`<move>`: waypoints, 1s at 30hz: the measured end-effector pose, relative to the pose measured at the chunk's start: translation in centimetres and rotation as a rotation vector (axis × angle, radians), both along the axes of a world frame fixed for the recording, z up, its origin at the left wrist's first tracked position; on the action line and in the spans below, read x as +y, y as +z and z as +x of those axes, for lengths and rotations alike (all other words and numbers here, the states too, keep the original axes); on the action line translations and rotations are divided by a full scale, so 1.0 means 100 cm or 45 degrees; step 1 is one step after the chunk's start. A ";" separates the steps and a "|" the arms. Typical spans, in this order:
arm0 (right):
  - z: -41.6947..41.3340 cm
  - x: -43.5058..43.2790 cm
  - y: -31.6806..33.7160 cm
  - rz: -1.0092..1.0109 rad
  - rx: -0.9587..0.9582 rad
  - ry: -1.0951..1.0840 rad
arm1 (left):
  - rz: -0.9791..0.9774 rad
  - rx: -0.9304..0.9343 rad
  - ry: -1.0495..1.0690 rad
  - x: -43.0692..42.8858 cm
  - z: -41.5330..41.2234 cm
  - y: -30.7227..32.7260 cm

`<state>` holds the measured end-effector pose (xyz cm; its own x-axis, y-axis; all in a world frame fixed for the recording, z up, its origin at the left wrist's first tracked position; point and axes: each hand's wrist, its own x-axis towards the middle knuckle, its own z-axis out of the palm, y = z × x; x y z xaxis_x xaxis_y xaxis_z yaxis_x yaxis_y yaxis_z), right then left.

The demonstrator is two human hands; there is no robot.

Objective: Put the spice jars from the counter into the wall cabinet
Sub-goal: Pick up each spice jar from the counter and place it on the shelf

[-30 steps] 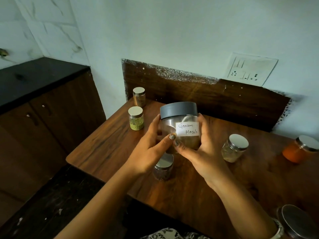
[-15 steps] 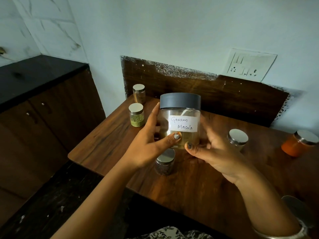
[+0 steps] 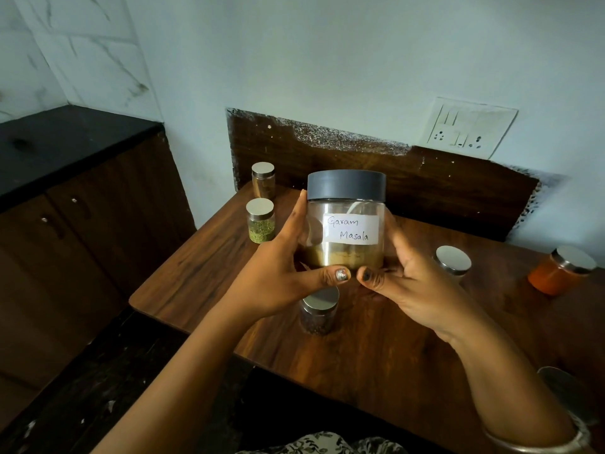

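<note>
Garam Masala jar (image 3: 345, 253) is held upright in the centre of the frame, above the desk (image 3: 203, 276) and clear of its surface. Its long axis is vertical, with the grey lid (image 3: 346, 185) at the top and the base at the bottom. The white handwritten label (image 3: 352, 229) faces the camera. Brown powder fills the lower part of the clear body.

The left hand (image 3: 278, 276) grips the left side of the jar. Its fingers (image 3: 299, 217) are curled against the wall and reach up to the lid edge, and its thumb lies across the lower front edge. The right hand (image 3: 415, 283) grips the right side. Its fingers wrap behind the jar and are mostly hidden, and its thumb sits at the lower front. The two thumb tips lie close together below the label, not touching.

- Dark-filled jar (image 3: 319, 314): upright on the desk, directly below the hands, top partly hidden.
- Green-filled jar (image 3: 261, 221): left of the held jar, near the desk's left edge.
- Brown-filled jar (image 3: 263, 180): behind the green-filled jar, beside the backboard (image 3: 425, 185).
- Silver-lidded jar (image 3: 453, 262): right of centre, partly behind the right hand.
- Orange-filled jar (image 3: 559, 271): far right of the frame.

A bangle (image 3: 540, 444) circles the right wrist. A switch plate (image 3: 468, 132) is on the wall at upper right. A dark-topped cabinet (image 3: 65, 152) occupies the left of the frame.
</note>
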<state>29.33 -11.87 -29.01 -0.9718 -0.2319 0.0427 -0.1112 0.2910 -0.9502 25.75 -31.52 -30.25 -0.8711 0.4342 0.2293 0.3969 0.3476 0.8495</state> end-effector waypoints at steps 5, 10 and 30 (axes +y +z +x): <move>-0.001 -0.009 0.007 -0.035 0.022 -0.031 | 0.002 0.133 0.054 -0.007 0.001 0.007; -0.008 -0.025 0.023 0.082 0.154 -0.181 | -0.046 0.263 0.051 -0.010 -0.012 0.026; -0.167 -0.007 0.155 0.434 0.721 -0.915 | 0.137 0.676 0.096 0.045 -0.186 0.174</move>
<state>12.64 -12.53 -13.48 -0.7425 0.3217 0.5875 -0.2140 0.7173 -0.6631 7.19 -27.07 -12.88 -0.6514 0.3246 0.6858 0.7582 0.3142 0.5714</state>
